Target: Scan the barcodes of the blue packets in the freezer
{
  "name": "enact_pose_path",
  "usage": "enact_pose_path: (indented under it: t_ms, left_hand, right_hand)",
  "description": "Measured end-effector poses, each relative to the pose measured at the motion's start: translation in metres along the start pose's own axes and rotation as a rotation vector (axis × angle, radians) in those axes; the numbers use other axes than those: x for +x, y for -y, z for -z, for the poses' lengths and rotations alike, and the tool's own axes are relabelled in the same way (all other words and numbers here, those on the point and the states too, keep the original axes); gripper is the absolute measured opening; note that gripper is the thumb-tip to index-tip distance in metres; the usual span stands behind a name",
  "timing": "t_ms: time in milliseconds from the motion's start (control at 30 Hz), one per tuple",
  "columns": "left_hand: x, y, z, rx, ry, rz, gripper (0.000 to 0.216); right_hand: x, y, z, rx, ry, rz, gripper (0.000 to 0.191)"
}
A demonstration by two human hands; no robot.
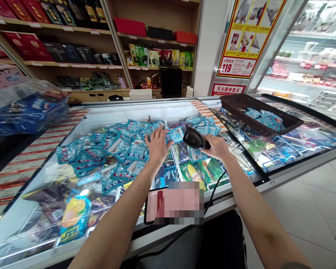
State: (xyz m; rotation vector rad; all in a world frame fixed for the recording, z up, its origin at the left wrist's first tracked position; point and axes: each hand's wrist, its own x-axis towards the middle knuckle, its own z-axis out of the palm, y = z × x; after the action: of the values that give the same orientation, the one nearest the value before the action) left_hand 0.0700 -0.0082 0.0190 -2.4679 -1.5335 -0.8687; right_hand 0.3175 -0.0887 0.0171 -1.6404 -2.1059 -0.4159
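Here, two bare hands reach over a glass-topped freezer (250,155), both forearms cut off by the bottom of the view. The right hand (217,147) has its grip closed around the handle of a black scanner (194,138); the fingers hide most of that handle, and the point where the cable (217,186) joins it cannot be seen. The scanner's head lies just left of this grip and points left, toward a blue packet (176,135); its long axis runs sideways, sloping down to the right. The window on its front is turned out of sight.

The left hand (157,145) lies palm down, fingers spread and thumb out, over the packets. The blue packet sits at its right, between thumb and scanner, its long axis roughly left to right, its barcode end toward the scanner. Its left end is covered by the fingers, so whether this grip pinches it or only touches it cannot be told.

A heap (120,149) of similar packets spreads to the left, partly hidden by the left hand. Near the front edge lies a phone (154,205), much of its screen blurred into squares. Glare obscures goods under the glass.
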Motion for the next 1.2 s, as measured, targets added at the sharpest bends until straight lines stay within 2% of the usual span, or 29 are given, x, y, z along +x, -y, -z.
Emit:
enact_pose_path:
  t_ms: [300, 500, 767, 933, 1100, 1200]
  left_hand:
    - [0.000, 0.001, -0.001, -0.018, -0.007, 0.003, 0.042]
    - [-0.001, 0.000, -0.002, -0.012, -0.034, 0.007, 0.041]
    - [-0.003, 0.000, 0.005, 0.015, -0.122, 0.070, 0.047]
    - [-0.003, 0.004, 0.008, 0.031, -0.109, 0.019, 0.054]
    - [-0.003, 0.002, 0.009, 0.046, -0.081, -0.005, 0.053]
    - [-0.001, 0.000, 0.006, 0.026, 0.007, -0.204, 0.047]
  right_hand:
    - [0.000, 0.002, 0.002, -0.012, 0.050, -0.039, 0.032]
    - [0.001, 0.002, 0.002, -0.015, 0.037, -0.043, 0.035]
    - [0.002, -0.004, 0.000, -0.138, -0.058, -0.280, 0.034]
    - [0.003, -0.006, 0.001, -0.155, -0.089, -0.346, 0.034]
    - [0.002, -0.007, 0.001, -0.151, -0.107, -0.350, 0.032]
    - [0.002, -0.008, 0.001, -0.154, -0.106, -0.357, 0.034]
